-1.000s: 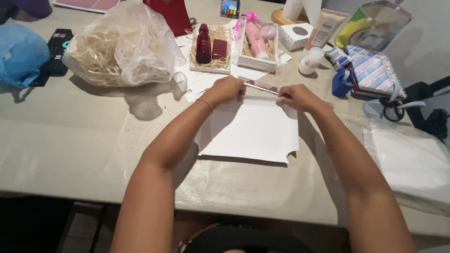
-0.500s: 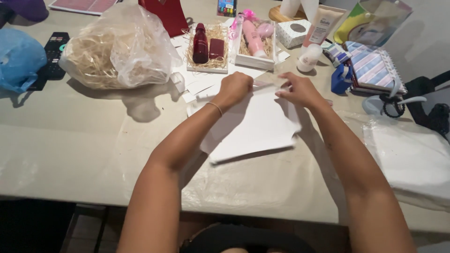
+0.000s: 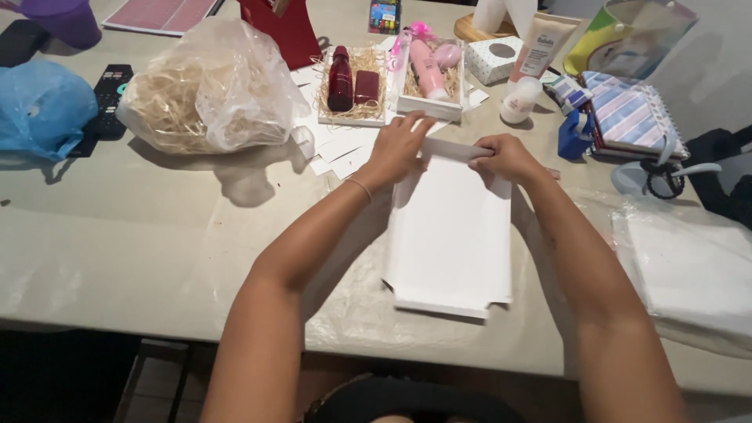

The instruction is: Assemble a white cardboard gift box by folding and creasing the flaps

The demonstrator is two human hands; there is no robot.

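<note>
Both hands grip one flat white cardboard box: the left hand and right hand pinch its far flap shut-fingered. Beyond the box stand two filled gift trays, side by side.

Single view only, so no overlap with a second one. Head-worn camera is looking down and forward from above the person's own lap, facing across the pale grey-green tabletop toward its far edge. Both bare forearms are entering from the bottom edge and converging at mid-frame, near the lens. The clear plastic bag of straw-coloured shredded paper and the striped spiral notebook are sitting farther off, toward the upper corners.
</note>
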